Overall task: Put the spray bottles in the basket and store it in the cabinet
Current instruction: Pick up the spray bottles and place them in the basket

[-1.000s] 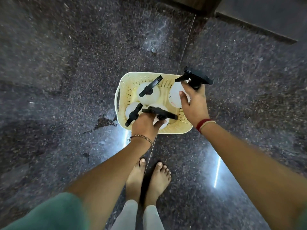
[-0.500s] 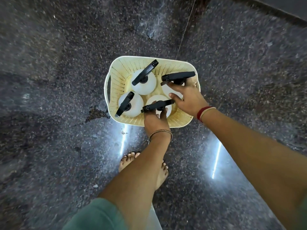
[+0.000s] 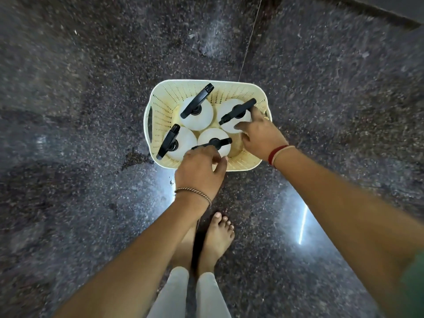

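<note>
- The right hand [image 3: 260, 136] rests over the far-right spray bottle [image 3: 231, 118], fingertips by its black trigger head; whether they clasp it or merely touch, I cannot tell.
- The left hand [image 3: 199, 171] hangs at the near rim, fingers loosely curled and apparently letting go of the near bottle [image 3: 214, 140] just beyond them.
- Two more bottles [image 3: 196, 115] stand beyond and left of the left hand, all four upright in the cream basket [image 3: 158, 104], likely packed so for carrying.
- The basket sits on the dark speckled floor [image 3: 68, 111], ahead of the bare feet [image 3: 215, 239].
- Half a second ago both hands gripped their bottles' heads; now the bottles are seated lower and the left grip has slackened.
</note>
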Motion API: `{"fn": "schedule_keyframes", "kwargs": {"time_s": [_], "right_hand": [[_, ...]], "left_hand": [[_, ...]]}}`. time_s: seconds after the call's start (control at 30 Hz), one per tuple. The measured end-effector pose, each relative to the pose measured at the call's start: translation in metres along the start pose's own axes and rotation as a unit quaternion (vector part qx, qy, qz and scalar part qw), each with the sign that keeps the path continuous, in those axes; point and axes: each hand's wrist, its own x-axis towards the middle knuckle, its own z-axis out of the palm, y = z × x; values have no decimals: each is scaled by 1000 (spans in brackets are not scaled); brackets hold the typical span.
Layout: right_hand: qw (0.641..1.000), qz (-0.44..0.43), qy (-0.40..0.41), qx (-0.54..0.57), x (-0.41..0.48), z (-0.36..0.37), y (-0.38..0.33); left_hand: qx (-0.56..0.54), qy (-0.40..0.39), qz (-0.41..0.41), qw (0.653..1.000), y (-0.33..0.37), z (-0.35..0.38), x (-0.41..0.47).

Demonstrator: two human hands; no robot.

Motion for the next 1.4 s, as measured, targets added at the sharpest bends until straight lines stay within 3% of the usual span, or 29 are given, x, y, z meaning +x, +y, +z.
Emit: {"fn": "schedule_keyframes", "kwargs": {"time_s": [0.07, 0.13, 0.17, 0.23, 0.27, 0.3, 0.53, 0.63, 0.73, 0.8, 1.07, 1.17, 1.27, 1.4], "right_hand": [[999, 24, 27, 15, -14, -4, 0], [984, 101, 104, 105, -24, -8, -1], [955, 162, 144, 201, -27, -11, -5], [848, 269, 166, 426, -24, -19, -14], [798, 302, 155, 497, -19, -22, -18], [775, 321, 138, 527, -12, -24, -21], [795, 321, 62, 511, 41, -25, -35], [848, 295, 49, 437, 45, -32, -32], [924, 259, 50, 277, 41, -39, -31], [944, 237, 48, 223, 40, -41, -31], [937, 241, 61, 244, 38, -34, -32], [916, 261, 63, 297, 36, -34, -29], [878, 279, 77, 381, 33, -33, -24], [884, 262, 88, 378, 30, -30, -26]], "left_hand": [[72, 29, 74, 994, -1, -9, 3], [162, 2, 89, 983, 0, -10, 13], [200, -32, 80, 976, 1, -9, 19], [256, -106, 56, 959, 2, -2, 30], [280, -128, 51, 950, 3, 3, 34], [303, -136, 56, 941, 3, 7, 39], [320, -157, 74, 931, 2, 16, 60], [293, -148, 57, 943, 0, 20, 56], [289, -143, 52, 945, 0, 21, 56], [287, -147, 55, 945, 0, 21, 57], [259, -154, 56, 952, -1, 17, 54], [257, -152, 64, 952, 1, 6, 52], [253, -108, 65, 959, -2, -11, 49], [253, -24, 97, 962, -4, -34, 59]]}}
